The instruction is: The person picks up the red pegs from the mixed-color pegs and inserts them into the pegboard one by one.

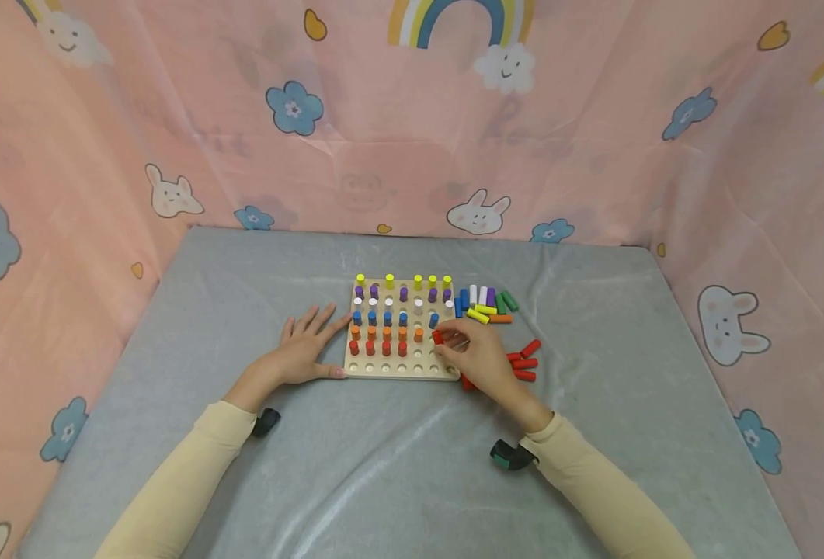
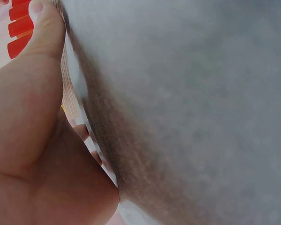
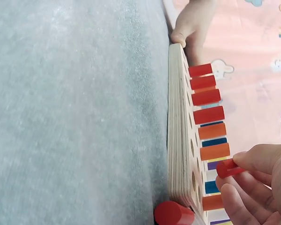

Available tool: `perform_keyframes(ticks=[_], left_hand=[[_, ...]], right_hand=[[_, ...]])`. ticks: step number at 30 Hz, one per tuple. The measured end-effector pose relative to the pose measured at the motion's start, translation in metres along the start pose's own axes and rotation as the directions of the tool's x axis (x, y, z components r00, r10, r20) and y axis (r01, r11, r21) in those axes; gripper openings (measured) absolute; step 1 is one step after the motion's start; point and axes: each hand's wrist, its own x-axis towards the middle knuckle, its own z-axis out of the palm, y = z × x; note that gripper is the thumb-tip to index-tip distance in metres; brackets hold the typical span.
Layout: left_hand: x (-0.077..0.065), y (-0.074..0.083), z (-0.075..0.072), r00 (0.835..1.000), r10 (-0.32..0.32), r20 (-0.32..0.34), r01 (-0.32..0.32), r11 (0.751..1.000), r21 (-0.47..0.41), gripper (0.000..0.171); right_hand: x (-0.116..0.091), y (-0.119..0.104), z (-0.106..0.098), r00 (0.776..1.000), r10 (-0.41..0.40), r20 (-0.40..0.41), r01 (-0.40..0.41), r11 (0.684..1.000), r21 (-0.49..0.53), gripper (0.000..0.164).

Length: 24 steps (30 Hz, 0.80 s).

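A wooden pegboard (image 1: 384,375) lies on the table, holding upright coloured pegs in rows: yellow at the far side, then purple, white, blue, orange and red. Between thumb and fingertips, my right hand (image 1: 478,353) pinches a red peg (image 3: 227,168) above the right side of the board. That peg is tilted, apart from the holes. My left hand (image 1: 300,353) rests spread at the board's left edge, its thumb touching the near-left corner. The left wrist view shows the thumb against the board's edge, beside standing red pegs (image 2: 19,46).
Loose red pegs (image 1: 526,363) lie right of the board, partly behind my right hand. Farther back is a loose group of blue, white, purple, green (image 1: 509,301), yellow and orange pegs. Grey cloth (image 1: 384,466) covers the table; a pink patterned curtain (image 1: 384,155) surrounds it.
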Motion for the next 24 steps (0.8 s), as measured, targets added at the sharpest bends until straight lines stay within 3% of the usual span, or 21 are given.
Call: perform_keyframes(ticks=[13, 24], left_hand=[[-0.001, 0.001, -0.001, 1.0, 0.003, 0.003, -0.003, 1.0, -0.009, 0.1], [0.0, -0.001, 0.0, 1.0, 0.0, 0.006, 0.0, 1.0, -0.009, 0.1]], right_hand=[[0.003, -0.003, 0.012, 0.999, 0.031, 0.018, -0.031, 0.999, 0.012, 0.028], [0.006, -0.001, 0.021, 1.0, -0.006, 0.017, 0.004, 0.997, 0.083, 0.024]])
